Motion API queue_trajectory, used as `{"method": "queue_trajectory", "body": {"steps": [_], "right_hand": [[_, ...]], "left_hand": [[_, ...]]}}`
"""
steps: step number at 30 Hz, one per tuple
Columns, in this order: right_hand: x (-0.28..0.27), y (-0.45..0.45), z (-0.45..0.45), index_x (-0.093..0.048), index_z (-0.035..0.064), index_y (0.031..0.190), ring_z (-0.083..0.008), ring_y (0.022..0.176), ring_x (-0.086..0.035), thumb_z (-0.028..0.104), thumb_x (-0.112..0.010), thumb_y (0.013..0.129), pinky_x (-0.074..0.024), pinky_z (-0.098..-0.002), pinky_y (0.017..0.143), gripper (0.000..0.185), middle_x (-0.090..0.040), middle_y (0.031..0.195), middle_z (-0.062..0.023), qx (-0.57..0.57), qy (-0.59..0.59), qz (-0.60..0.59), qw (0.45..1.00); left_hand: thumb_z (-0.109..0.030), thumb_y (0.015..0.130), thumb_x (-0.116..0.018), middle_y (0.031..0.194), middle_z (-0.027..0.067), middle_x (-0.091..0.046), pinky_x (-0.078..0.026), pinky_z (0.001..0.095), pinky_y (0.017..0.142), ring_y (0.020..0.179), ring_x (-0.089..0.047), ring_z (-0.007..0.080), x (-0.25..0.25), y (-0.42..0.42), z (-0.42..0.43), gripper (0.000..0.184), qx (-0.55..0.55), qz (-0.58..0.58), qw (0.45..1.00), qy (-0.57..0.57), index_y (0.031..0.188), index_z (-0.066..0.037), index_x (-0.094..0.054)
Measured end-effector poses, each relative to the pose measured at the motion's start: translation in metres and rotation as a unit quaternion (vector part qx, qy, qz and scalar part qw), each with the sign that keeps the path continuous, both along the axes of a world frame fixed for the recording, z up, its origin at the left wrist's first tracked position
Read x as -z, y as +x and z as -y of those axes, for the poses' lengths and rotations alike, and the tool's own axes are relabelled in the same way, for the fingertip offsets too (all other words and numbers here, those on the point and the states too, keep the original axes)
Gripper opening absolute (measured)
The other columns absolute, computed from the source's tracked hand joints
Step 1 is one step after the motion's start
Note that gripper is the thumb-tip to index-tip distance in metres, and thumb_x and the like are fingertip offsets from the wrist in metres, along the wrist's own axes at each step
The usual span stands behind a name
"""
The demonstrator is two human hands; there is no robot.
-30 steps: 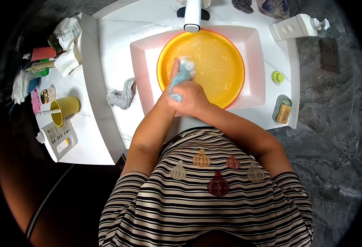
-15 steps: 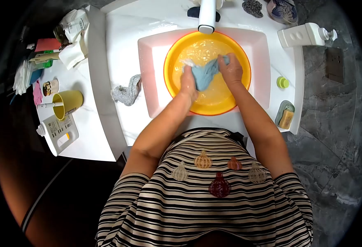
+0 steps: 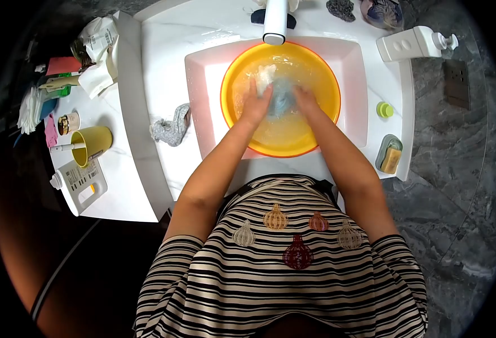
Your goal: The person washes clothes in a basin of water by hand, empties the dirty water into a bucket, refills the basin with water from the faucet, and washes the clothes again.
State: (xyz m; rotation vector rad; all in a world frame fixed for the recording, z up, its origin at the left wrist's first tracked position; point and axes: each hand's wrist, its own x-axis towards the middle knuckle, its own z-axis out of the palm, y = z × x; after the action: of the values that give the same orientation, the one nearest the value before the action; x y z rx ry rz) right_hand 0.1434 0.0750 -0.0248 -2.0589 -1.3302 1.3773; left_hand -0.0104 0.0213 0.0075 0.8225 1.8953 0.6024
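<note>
A light-blue cloth (image 3: pixel 282 100) lies in the cloudy water of a yellow basin (image 3: pixel 331 121), its outline smeared by motion. A whitish piece (image 3: pixel 266 74) shows at its upper left; whether it belongs to the same cloth I cannot tell. At the cloth's left edge is my left hand (image 3: pixel 255 106), thumb and fingers apart, low in the basin. On the opposite side my right hand (image 3: pixel 305 102) reaches to the cloth, its fingers blurred and partly under the water.
The basin sits in a white sink (image 3: pixel 203 67) under a faucet (image 3: pixel 275 25). A wet grey cloth (image 3: pixel 172 127) lies left of it. To the right are a pump bottle (image 3: pixel 408 45), a green cap (image 3: pixel 384 109) and a soap bar (image 3: pixel 391 160). A yellow cup (image 3: pixel 97 142) stands on the left shelf.
The blue cloth, earlier lifted and stretched between both hands, has gone down into the water. My right hand has moved left and lower, and the hands are closer together.
</note>
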Motion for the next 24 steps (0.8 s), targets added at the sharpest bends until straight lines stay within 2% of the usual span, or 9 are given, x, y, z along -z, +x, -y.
{"method": "queue_trajectory", "body": {"steps": [1, 2, 4, 6, 11, 14, 17, 21, 24], "right_hand": [[-0.038, -0.014, 0.006, -0.056, 0.0033, 0.110, -0.0311, 0.089, -0.061, 0.023, -0.056, 0.079, -0.0474, -0.0372, 0.081, 0.037, -0.062, 0.098, -0.0197, 0.013, -0.054, -0.109, 0.993], [-0.062, -0.024, 0.014, -0.056, 0.0017, 0.107, -0.0291, 0.087, -0.061, 0.024, -0.056, 0.078, -0.0474, -0.0360, 0.080, 0.036, -0.062, 0.094, -0.0190, 0.026, -0.107, -0.216, 0.970], [-0.070, -0.033, 0.028, -0.057, 0.0034, 0.102, -0.0244, 0.083, -0.060, 0.024, -0.057, 0.078, -0.0473, -0.0342, 0.076, 0.032, -0.062, 0.091, -0.0160, -0.145, 0.058, -0.191, 0.969], [-0.084, -0.040, 0.051, -0.059, 0.0046, 0.095, -0.0243, 0.080, -0.059, 0.021, -0.058, 0.074, -0.0469, -0.0340, 0.073, 0.026, -0.060, 0.088, -0.0151, -0.206, 0.079, -0.298, 0.929], [-0.155, -0.054, 0.081, -0.057, 0.0046, 0.075, -0.0318, 0.070, -0.057, 0.018, -0.059, 0.068, -0.0450, -0.0392, 0.066, 0.015, -0.057, 0.073, -0.0129, -0.390, 0.188, -0.287, 0.855], [-0.173, -0.060, 0.082, -0.059, 0.0059, 0.073, -0.0332, 0.067, -0.057, 0.019, -0.059, 0.069, -0.0456, -0.0411, 0.062, 0.014, -0.059, 0.072, -0.0104, -0.398, 0.212, -0.210, 0.868], [-0.145, -0.071, 0.076, -0.061, 0.0074, 0.075, -0.0331, 0.065, -0.059, 0.023, -0.061, 0.069, -0.0469, -0.0418, 0.059, 0.017, -0.061, 0.074, -0.0107, -0.331, 0.325, -0.094, 0.881], [-0.121, -0.072, 0.054, -0.058, 0.0076, 0.074, -0.0333, 0.068, -0.060, 0.023, -0.063, 0.068, -0.0493, -0.0397, 0.060, 0.017, -0.061, 0.075, -0.0137, -0.255, 0.421, -0.019, 0.870], [-0.122, -0.072, 0.031, -0.062, 0.0084, 0.086, -0.0330, 0.070, -0.061, 0.029, -0.061, 0.071, -0.0499, -0.0422, 0.063, 0.025, -0.063, 0.078, -0.0143, -0.248, 0.317, 0.046, 0.914]], "left_hand": [[-0.056, 0.087, -0.046, 0.141, 0.0170, -0.034, -0.035, 0.0408, 0.101, 0.123, -0.041, 0.0357, 0.002, -0.001, -0.001, 0.075, 0.001, 0.000, 1.000, 0.000, 0.143, -0.011, -0.024], [-0.064, 0.085, -0.042, 0.139, 0.0140, -0.038, -0.038, 0.0403, 0.098, 0.118, -0.045, 0.0323, 0.004, -0.002, -0.003, 0.078, -0.069, 0.214, 0.974, -0.036, 0.142, -0.013, -0.028], [-0.072, 0.082, -0.038, 0.137, 0.0111, -0.042, -0.041, 0.0398, 0.096, 0.113, -0.049, 0.0289, -0.010, -0.005, -0.005, 0.082, -0.136, 0.418, 0.896, -0.071, 0.141, -0.015, -0.032], [-0.076, 0.079, -0.037, 0.129, 0.0070, -0.049, -0.042, 0.0369, 0.094, 0.106, -0.052, 0.0240, -0.034, -0.011, -0.006, 0.082, -0.145, 0.578, 0.802, -0.028, 0.137, -0.018, -0.040], [-0.068, 0.083, -0.042, 0.108, 0.0064, -0.057, -0.049, 0.0334, 0.079, 0.094, -0.055, 0.0200, -0.045, -0.020, 0.001, 0.068, -0.142, 0.576, 0.804, -0.049, 0.124, -0.015, -0.050], [-0.053, 0.089, -0.050, 0.095, 0.0050, -0.059, -0.050, 0.0316, 0.070, 0.086, -0.057, 0.0174, -0.008, -0.020, 0.008, 0.048, -0.186, 0.524, 0.830, -0.050, 0.113, -0.012, -0.053], [-0.043, 0.089, -0.053, 0.094, 0.0048, -0.060, -0.050, 0.0305, 0.071, 0.082, -0.058, 0.0176, 0.020, -0.014, 0.025, 0.037, -0.087, 0.397, 0.913, 0.024, 0.106, -0.011, -0.055], [-0.041, 0.090, -0.051, 0.095, 0.0054, -0.060, -0.050, 0.0322, 0.075, 0.086, -0.058, 0.0194, 0.003, 0.005, 0.012, 0.035, -0.222, 0.604, 0.764, 0.047, 0.106, -0.010, -0.055], [-0.039, 0.090, -0.049, 0.096, 0.0059, -0.061, -0.049, 0.0335, 0.078, 0.089, -0.058, 0.0208, -0.019, 0.016, 0.001, 0.034, -0.269, 0.696, 0.666, 0.017, 0.106, -0.010, -0.056]]}}
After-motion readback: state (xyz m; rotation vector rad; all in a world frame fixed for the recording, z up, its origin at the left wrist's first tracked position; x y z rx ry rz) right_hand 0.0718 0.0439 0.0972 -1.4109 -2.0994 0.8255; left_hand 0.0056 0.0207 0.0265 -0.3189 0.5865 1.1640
